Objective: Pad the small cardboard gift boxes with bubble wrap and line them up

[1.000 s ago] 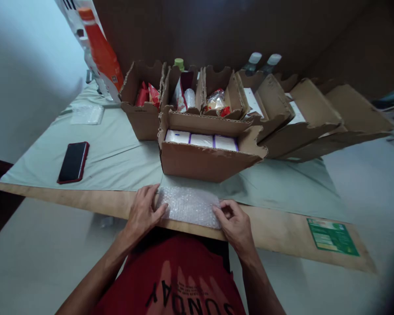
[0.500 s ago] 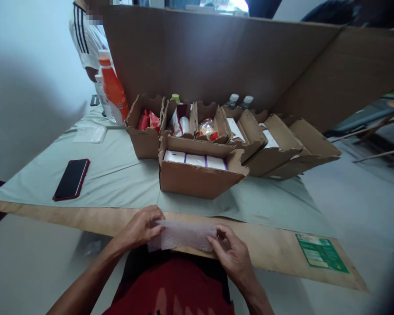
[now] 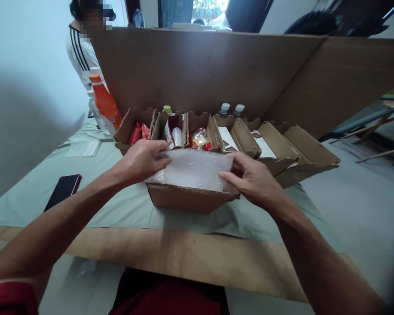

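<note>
Both my hands hold a sheet of bubble wrap (image 3: 192,169) flat over the open cardboard box (image 3: 187,199) in front of me. My left hand (image 3: 142,161) pinches the sheet's left edge. My right hand (image 3: 249,179) grips its right edge with fingers curled. The sheet covers the box's top and hides what lies inside it.
Behind stands a row of open cardboard boxes (image 3: 216,133) holding snack packets and cards. An orange bottle (image 3: 104,103) and a tall cardboard wall (image 3: 197,70) rise at the back. A dark phone (image 3: 63,190) lies left. Another person (image 3: 82,48) stands far left.
Both hands lifted the bubble wrap from the table's near edge and carried it forward over the open box. My view tilted upward.
</note>
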Tool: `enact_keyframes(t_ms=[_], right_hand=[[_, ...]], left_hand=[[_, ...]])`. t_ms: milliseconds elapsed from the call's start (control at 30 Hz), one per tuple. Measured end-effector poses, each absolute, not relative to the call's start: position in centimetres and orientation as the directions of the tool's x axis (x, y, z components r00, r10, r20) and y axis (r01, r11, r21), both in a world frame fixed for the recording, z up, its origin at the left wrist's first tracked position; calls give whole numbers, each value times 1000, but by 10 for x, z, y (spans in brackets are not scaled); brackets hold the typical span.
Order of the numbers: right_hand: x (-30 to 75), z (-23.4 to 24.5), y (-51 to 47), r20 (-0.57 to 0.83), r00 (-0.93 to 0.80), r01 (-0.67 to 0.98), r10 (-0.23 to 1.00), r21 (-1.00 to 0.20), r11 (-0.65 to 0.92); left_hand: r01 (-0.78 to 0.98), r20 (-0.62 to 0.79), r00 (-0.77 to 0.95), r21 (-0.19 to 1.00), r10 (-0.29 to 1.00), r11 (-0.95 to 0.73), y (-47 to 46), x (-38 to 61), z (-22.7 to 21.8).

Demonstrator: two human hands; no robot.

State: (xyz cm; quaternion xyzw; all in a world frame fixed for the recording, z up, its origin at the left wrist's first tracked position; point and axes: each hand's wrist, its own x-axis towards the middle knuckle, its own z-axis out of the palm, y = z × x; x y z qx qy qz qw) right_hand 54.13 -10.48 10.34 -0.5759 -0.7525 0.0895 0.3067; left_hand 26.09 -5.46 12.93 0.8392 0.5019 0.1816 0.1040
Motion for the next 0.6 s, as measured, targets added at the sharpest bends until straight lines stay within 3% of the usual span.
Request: enact_keyframes(t_ms=[67, 167, 267, 333, 433, 500, 600], right_hand=[[542, 98, -85, 162, -235, 900, 959, -337, 277], [534, 92, -66, 40, -258, 961, 965, -90, 260], [531, 93, -62, -6, -294, 955, 956, -29, 294], [538, 99, -69, 45, -342, 940, 939, -4, 342], [554, 111, -90, 255, -336, 938, 907, 8, 345], [559, 117, -98, 334, -349, 919, 876, -59, 389], [552, 113, -87, 348, -334, 854, 876, -281, 437]], left_hand=[[844, 16, 491, 239, 871, -480, -34, 274, 120], [854, -114, 520, 77, 846, -515, -17, 290, 107], [855, -143, 515, 14, 845, -519, -15, 292, 106], [858, -121, 511, 7, 851, -514, -21, 282, 110], [839, 94, 534, 66, 840, -541, -39, 258, 119], [779, 228, 563, 174, 794, -602, -46, 247, 123], [690, 191, 575, 408, 795, -597, -40, 250, 125]])
